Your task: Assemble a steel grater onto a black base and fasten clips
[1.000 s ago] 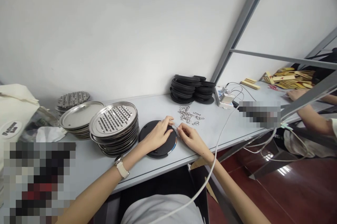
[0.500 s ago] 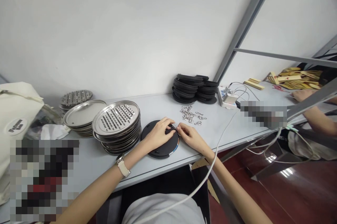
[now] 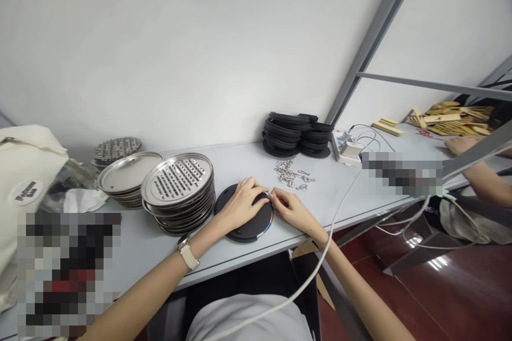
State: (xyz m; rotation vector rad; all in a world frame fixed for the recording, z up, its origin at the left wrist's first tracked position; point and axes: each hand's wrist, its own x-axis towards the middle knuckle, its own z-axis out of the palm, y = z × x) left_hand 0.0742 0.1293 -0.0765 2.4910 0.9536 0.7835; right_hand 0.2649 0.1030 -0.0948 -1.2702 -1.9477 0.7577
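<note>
Here, round black disc (image 3: 253, 227), multicoloured rim strip (image 3: 265, 229), hands (image 3: 244, 202) (image 3: 291, 209) pinched narrow, hold unclear

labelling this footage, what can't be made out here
All in the head view:
Black disc: part of its top, under the left hand.
Anything in the right hand: hidden by its grip.
Metal hooks: exact count, too small and tangled.
Cream bag: left side cut off by frame edge.

Wristwatch (image 3: 189, 258): left arm (image 3: 138, 295), cream strap, silver-toned case | Forearms: bare | Top (image 3: 248, 317): pale grey, lightly creased cloth | Cable (image 3: 296, 294): white, slim, crossing front of top
</note>
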